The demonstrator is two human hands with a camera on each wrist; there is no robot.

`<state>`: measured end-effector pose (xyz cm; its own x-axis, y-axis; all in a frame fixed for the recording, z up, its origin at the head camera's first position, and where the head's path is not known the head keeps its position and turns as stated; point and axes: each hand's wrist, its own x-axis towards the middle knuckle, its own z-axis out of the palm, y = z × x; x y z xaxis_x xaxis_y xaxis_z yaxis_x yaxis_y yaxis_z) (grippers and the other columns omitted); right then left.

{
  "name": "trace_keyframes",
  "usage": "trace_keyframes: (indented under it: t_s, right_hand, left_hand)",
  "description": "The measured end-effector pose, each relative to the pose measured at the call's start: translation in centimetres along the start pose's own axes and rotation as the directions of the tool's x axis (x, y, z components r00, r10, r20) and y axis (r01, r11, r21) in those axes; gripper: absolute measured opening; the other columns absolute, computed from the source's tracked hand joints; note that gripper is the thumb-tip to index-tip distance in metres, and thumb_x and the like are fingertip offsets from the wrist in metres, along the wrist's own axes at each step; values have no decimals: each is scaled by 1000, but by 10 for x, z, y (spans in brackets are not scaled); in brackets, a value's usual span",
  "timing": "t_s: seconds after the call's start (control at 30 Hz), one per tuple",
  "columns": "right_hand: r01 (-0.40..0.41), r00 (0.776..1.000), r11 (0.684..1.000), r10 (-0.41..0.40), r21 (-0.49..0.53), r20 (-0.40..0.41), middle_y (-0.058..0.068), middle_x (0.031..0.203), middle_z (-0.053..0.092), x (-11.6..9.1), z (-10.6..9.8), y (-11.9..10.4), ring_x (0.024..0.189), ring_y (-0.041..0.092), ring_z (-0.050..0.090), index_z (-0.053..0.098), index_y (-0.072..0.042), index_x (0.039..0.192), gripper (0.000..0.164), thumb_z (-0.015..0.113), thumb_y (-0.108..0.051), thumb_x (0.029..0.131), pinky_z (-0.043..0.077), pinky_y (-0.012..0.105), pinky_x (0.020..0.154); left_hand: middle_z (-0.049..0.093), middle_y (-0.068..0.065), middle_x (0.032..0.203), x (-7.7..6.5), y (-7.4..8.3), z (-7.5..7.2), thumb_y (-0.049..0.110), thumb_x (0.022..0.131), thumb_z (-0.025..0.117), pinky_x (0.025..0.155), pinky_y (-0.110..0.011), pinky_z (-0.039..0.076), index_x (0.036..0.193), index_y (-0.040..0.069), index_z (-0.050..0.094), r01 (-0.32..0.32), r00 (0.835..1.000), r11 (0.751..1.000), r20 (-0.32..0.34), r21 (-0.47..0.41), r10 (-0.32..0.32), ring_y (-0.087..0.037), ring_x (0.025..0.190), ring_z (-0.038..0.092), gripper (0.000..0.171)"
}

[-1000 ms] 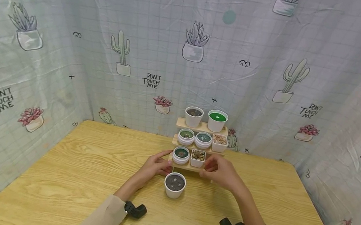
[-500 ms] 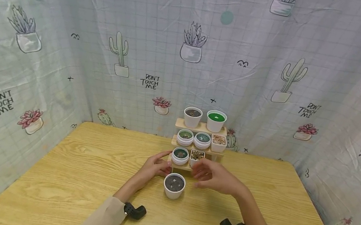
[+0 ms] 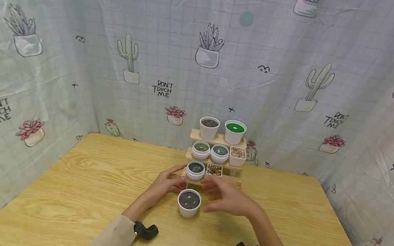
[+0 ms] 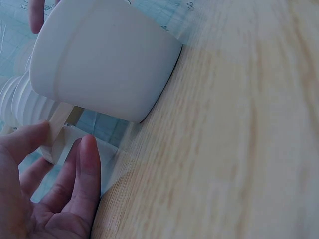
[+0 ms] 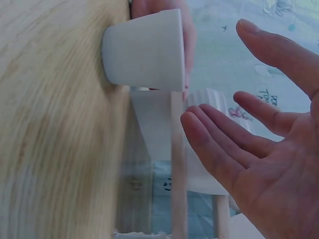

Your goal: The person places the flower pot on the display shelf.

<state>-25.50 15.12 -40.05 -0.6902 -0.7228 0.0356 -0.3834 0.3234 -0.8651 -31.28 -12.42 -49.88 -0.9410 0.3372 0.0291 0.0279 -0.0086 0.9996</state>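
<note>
A three-tier wooden stand (image 3: 234, 182) holds several small white pots. On its lowest tier are a round ribbed pot (image 3: 195, 170) with a dark green top and a square pot (image 3: 214, 170) of pebbles, partly covered by my right hand. My left hand (image 3: 165, 183) holds the stand's left end, thumb against the board (image 4: 59, 124) and fingers by the pale leg. In front, a white pot (image 3: 188, 202) with a dark grey top stands upright on the table. My right hand (image 3: 230, 197) hovers right of that pot, fingers (image 5: 214, 149) spread, holding nothing.
On the middle tier sit two round ribbed pots and a square pot (image 3: 237, 156). Up top are a brown-filled pot (image 3: 209, 129) and a green-filled pot (image 3: 234, 132). A patterned curtain (image 3: 176, 53) hangs behind the wooden table (image 3: 96, 193).
My right hand has moved left and nearer from the lowest tier's right side, over to the front pot, its fingers spreading. The left hand stays at the stand.
</note>
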Motion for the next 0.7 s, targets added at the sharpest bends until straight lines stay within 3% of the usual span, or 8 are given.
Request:
trace_keyframes:
  t_s: [0.33, 0.7]
  right_hand:
    - [-3, 1000, 1000, 3, 24, -23, 32, 145, 53, 8, 7, 11, 133, 47, 55, 41, 3, 148, 73, 82, -8, 88, 52, 57, 107]
    - [-11, 1000, 999, 13, 52, -21, 24, 141, 57, 16, 22, 20, 130, 43, 57, 44, 1, 148, 76, 85, -10, 85, 56, 50, 104]
  left_hand:
    - [71, -23, 113, -2, 3, 1, 21, 103, 63, 83, -30, 63, 159, 9, 38, -1, 1000, 1000, 4, 8, 1, -15, 91, 71, 63]
    - [73, -11, 104, -2, 1, 1, 21, 103, 64, 82, -29, 63, 159, 9, 39, -3, 1000, 1000, -5, 0, 3, -15, 91, 71, 63]
